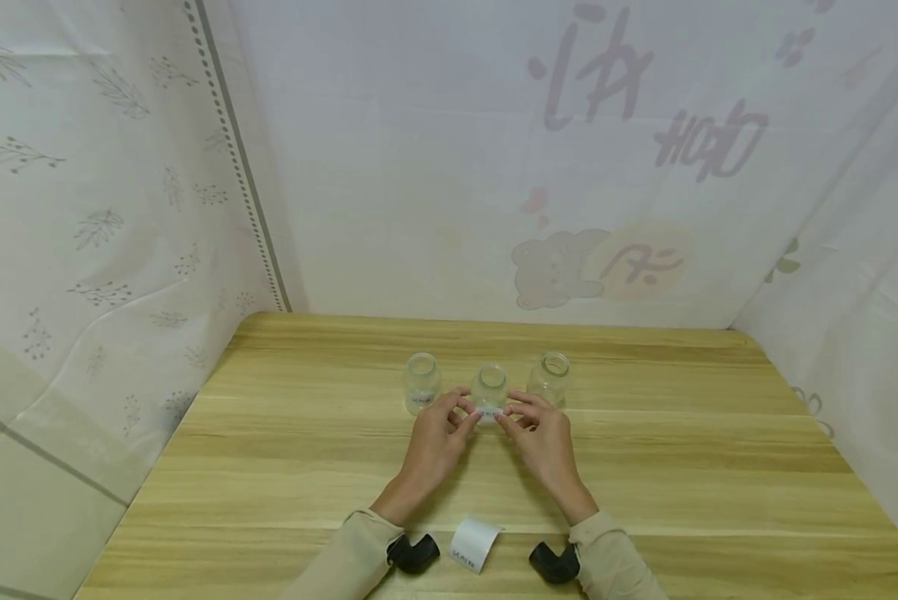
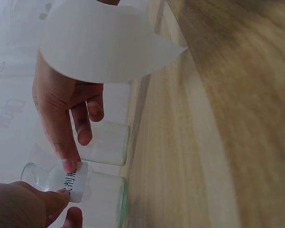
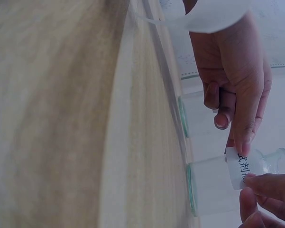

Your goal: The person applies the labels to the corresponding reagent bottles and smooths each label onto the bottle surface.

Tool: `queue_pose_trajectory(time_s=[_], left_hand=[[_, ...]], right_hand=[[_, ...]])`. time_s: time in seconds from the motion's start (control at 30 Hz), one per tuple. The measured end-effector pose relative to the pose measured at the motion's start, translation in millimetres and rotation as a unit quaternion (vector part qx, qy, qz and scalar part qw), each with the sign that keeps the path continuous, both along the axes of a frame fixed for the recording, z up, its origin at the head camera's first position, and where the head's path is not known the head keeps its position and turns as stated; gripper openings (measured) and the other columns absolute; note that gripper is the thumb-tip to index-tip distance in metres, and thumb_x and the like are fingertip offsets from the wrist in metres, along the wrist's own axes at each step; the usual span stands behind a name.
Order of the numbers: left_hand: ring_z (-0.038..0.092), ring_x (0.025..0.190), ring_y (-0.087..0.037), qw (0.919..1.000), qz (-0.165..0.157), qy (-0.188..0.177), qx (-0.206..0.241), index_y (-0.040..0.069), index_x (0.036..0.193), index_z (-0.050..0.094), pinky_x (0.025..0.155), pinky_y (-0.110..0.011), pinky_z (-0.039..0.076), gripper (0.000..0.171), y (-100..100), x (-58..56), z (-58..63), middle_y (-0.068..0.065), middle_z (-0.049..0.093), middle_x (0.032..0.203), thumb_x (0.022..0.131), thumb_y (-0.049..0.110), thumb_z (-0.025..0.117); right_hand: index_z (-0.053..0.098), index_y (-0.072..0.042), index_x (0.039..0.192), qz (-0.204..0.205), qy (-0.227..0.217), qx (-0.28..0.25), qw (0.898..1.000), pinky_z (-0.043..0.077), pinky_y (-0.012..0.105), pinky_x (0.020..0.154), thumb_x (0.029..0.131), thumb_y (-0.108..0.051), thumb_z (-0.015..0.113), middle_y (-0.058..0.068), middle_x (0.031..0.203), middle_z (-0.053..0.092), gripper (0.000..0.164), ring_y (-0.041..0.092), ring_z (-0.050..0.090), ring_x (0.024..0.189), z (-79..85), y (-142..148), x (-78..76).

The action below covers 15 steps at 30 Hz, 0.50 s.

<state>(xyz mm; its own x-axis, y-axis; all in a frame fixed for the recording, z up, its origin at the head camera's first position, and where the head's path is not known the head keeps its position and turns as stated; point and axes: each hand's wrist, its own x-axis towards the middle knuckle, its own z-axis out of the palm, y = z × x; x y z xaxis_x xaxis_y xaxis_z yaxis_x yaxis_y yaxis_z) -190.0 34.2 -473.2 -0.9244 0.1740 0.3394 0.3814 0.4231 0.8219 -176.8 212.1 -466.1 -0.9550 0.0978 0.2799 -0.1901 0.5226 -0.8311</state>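
Observation:
Between both hands stands the middle glass jar (image 1: 491, 379), upright on the table, with a white label (image 1: 488, 412) bearing black characters across its front. My left hand (image 1: 435, 439) pinches the label's left end, thumb on its face at the jar. At the other end my right hand (image 1: 546, 442) pinches the label likewise, its thumb (image 2: 68, 164) on the printed face in the left wrist view. The remaining fingers of both hands bend beside the glass. To the left is a jar (image 1: 422, 375) carrying a similar label; to the right is another jar (image 1: 554, 368), partly behind my right hand.
A curled white label sheet (image 1: 474, 542) with black print lies on the wooden table (image 1: 268, 467) between the forearms. Black wrist-worn pieces (image 1: 414, 554) sit at both sleeves. Patterned cloth (image 1: 388, 167) hangs behind the table and at its sides.

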Motion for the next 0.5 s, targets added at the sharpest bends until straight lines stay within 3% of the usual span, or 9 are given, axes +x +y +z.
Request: queue_pose_trajectory(time_s=[0.23, 0.5], left_hand=[[0.066, 0.074, -0.015, 1.0, 0.005, -0.002, -0.005, 0.005, 0.097, 0.071, 0.065, -0.022, 0.053, 0.006, 0.8, -0.4, 0.8, -0.015, 0.071, 0.126, 0.095, 0.007, 0.076], [0.064, 0.072, -0.013, 0.9998, 0.011, 0.004, -0.013, -0.002, 0.114, 0.07, 0.064, -0.023, 0.052, 0.022, 1.6, -0.8, 1.7, -0.006, 0.074, 0.098, 0.095, 0.008, 0.076]], right_hand=[[0.08, -0.005, 0.084, -0.003, 0.005, 0.001, 1.0, 0.055, 0.024, 0.064, 0.087, -0.007, 0.084, 0.015, 0.119, 0.074, 0.006, 0.018, 0.069, 0.071, 0.1, 0.4, -0.3], [0.08, -0.005, 0.083, 0.0, 0.007, 0.0, 1.0, 0.054, 0.023, 0.062, 0.088, -0.009, 0.084, 0.016, 0.119, 0.074, 0.007, 0.017, 0.069, 0.07, 0.8, 0.4, 0.6]])
